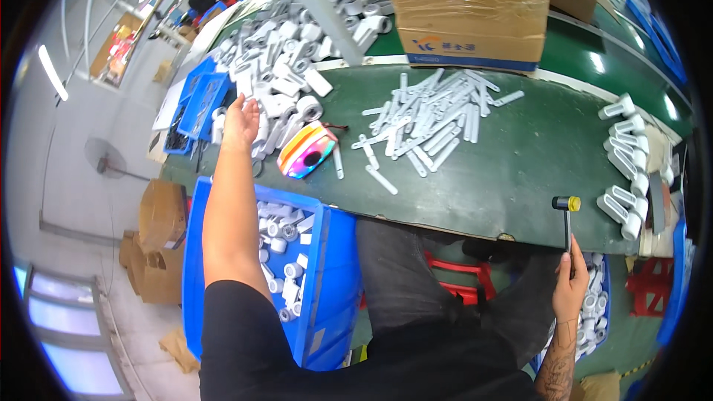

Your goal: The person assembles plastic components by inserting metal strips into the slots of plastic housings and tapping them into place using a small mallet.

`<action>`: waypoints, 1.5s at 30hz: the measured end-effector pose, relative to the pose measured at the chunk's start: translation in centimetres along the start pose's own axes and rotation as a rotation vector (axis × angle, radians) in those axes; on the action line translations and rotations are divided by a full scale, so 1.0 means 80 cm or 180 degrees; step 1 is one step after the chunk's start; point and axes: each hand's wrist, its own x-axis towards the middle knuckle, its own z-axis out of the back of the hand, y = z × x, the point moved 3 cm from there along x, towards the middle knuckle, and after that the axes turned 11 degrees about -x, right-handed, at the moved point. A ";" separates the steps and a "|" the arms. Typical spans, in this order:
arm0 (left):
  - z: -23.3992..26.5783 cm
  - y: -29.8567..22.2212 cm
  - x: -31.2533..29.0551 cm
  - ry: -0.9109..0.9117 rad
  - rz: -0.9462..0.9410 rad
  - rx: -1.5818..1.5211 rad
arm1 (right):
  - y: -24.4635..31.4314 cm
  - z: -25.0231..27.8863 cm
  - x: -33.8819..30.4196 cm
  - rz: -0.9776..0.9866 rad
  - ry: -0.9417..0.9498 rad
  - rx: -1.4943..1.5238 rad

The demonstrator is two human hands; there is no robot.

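My left hand (241,122) is stretched out to the pile of white plastic housings (286,78) at the table's left. Its fingers look extended, and I see nothing held in them. My right hand (571,282) is closed round the handle of a small mallet (567,204) with a yellow and black head, held upright at the table's front edge. Between my hands lies a heap of flat, pale plastic strips (438,115). A multicoloured shiny object (306,150) with a dark round spot sits beside the housings.
A cardboard box (468,18) stands behind the strips on the green table (475,189). Several white handled parts (627,160) line the right edge. Blue trays (202,108) sit at the left. A blue crate (319,282) of white parts stands below my left arm.
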 end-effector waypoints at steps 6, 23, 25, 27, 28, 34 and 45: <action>-0.109 0.133 -0.104 0.0840 -0.0341 0.1940 | -0.024 0.052 0.021 -0.0379 -0.1162 -0.0485; -0.439 0.546 -0.686 0.5637 -0.1609 0.3129 | -0.149 0.127 -0.062 -0.1132 -0.1812 0.0610; -0.459 0.566 -0.694 0.5618 -0.1496 0.3713 | -0.175 0.124 -0.084 -0.1351 -0.1754 0.0577; -0.475 0.559 -0.702 0.5580 -0.2049 0.3837 | -0.192 0.121 -0.099 -0.1581 -0.1644 0.0593; -0.483 0.555 -0.705 0.5505 -0.2588 0.3902 | -0.198 0.121 -0.102 -0.1596 -0.1640 0.0633; -0.529 0.571 -0.675 0.5978 -0.2744 0.4102 | -0.225 0.110 -0.099 -0.1801 -0.1549 0.0691; -0.529 0.582 -0.674 0.6290 -0.2739 0.3939 | -0.228 0.094 -0.093 -0.1720 -0.1443 0.0461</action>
